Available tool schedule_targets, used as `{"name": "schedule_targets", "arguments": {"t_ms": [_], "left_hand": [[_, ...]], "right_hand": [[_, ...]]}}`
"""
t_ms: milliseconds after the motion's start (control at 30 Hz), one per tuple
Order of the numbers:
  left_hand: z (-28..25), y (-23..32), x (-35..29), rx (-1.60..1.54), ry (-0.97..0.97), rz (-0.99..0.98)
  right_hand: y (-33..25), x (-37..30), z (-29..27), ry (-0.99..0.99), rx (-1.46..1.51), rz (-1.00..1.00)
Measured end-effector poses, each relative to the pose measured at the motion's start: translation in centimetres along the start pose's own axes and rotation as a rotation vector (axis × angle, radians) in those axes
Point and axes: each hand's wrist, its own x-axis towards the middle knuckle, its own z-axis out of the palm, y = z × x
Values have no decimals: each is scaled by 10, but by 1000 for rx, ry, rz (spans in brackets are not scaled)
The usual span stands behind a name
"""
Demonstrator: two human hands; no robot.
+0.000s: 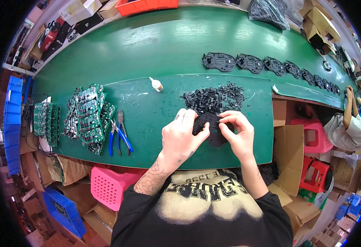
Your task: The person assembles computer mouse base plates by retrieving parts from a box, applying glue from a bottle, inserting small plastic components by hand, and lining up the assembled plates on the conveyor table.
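Observation:
A black plastic mouse base [216, 138] is at the table's near edge, between my hands. My left hand [182, 135] grips it from its left side, fingers curled over the far rim and thumb lying across it. On the other side, my right hand [240, 133] has its thumb and index finger pinched over the base's right part. Whatever sits between those fingertips is too small to make out. Just beyond my hands spreads a heap of small black plastic pieces [219, 96], which touches the far side of the base.
Blue-handled pliers and cutters [120, 138] lie left, beside stacked green circuit boards [90, 117]. A small white bottle [156, 85] stands farther back. Several mouse bases [218, 61] line up toward a co-worker [347, 127] at right. An open carton [289, 154] flanks the table.

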Motion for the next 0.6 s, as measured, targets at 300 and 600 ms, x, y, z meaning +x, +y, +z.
{"name": "schedule_targets", "arguments": {"t_ms": [300,600], "left_hand": [[7,-2,8,18,-6,115],[13,-3,22,-42,-96,185]], "right_hand": [[7,7,-13,-122,420,331],[8,27,-39,-387,422,455]]}}
